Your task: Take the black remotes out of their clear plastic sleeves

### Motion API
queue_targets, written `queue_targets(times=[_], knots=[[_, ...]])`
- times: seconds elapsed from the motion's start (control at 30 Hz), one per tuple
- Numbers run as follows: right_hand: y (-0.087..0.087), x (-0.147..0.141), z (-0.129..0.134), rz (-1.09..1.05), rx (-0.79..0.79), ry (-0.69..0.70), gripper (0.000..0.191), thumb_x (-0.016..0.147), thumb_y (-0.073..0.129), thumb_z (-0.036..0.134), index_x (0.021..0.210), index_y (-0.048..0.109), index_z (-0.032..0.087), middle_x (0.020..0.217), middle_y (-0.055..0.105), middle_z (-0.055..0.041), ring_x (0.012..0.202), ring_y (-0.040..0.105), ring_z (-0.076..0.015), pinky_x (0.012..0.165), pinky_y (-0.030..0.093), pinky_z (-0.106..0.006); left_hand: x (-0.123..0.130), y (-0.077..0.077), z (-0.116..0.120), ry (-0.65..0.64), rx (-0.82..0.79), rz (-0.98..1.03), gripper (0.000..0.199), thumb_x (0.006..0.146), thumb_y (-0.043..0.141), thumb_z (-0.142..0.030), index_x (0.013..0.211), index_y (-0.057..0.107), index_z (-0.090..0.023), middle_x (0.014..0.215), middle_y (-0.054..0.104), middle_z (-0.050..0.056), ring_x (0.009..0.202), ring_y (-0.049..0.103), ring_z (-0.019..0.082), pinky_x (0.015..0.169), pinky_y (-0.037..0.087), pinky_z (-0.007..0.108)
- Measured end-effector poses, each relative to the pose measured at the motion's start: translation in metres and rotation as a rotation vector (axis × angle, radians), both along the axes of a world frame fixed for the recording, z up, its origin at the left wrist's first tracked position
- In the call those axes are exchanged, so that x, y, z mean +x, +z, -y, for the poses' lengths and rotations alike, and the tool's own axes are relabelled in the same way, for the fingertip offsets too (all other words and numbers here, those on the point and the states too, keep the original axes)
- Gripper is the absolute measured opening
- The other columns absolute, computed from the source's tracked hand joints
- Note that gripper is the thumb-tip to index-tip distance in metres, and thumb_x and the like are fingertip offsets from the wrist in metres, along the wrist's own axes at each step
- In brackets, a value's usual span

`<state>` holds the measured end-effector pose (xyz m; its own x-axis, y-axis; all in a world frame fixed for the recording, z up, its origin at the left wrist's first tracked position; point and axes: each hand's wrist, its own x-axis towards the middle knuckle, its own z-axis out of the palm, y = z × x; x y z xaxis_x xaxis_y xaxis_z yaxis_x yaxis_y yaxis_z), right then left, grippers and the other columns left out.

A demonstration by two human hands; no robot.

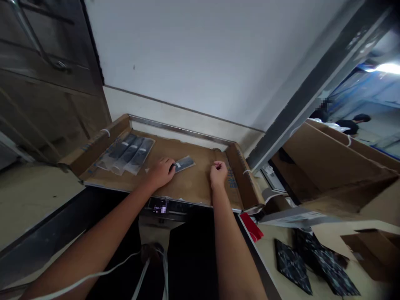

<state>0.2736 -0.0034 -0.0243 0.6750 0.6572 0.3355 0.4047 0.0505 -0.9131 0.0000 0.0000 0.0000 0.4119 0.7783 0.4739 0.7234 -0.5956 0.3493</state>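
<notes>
My left hand lies over the left end of a flat dark item in a clear plastic sleeve, its fingers closed on it. A small white label shows on the sleeve near my fingertips. To the right, my right hand is raised a little with its fingers curled in. What it holds, if anything, is hidden. Several similar dark items in clear sleeves lie side by side, overlapping, at the left of the cardboard-lined tray.
Folded cardboard walls edge the tray, with white ties. Behind it stands a white panel; a grey post rises at right. Farther right are a large carton, a red piece and dark patterned pieces. People are beyond.
</notes>
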Motion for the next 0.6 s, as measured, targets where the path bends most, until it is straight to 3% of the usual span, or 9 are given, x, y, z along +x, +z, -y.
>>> queue_targets(times=[0.6], knots=[[0.001,-0.0011,0.0003,-0.013,0.003,-0.005,0.027,0.057,0.046,0.018,0.08,0.059,0.017,0.068,0.048,0.0036,0.064,0.045,-0.014,0.066,0.037,-0.026,-0.0002,0.0012,0.0005,-0.003,-0.015,0.015,0.017,0.094,0.048,-0.025,0.1,0.062,-0.019,0.101,0.065,0.009,0.096,0.059,0.024,0.087,0.046,0.037]])
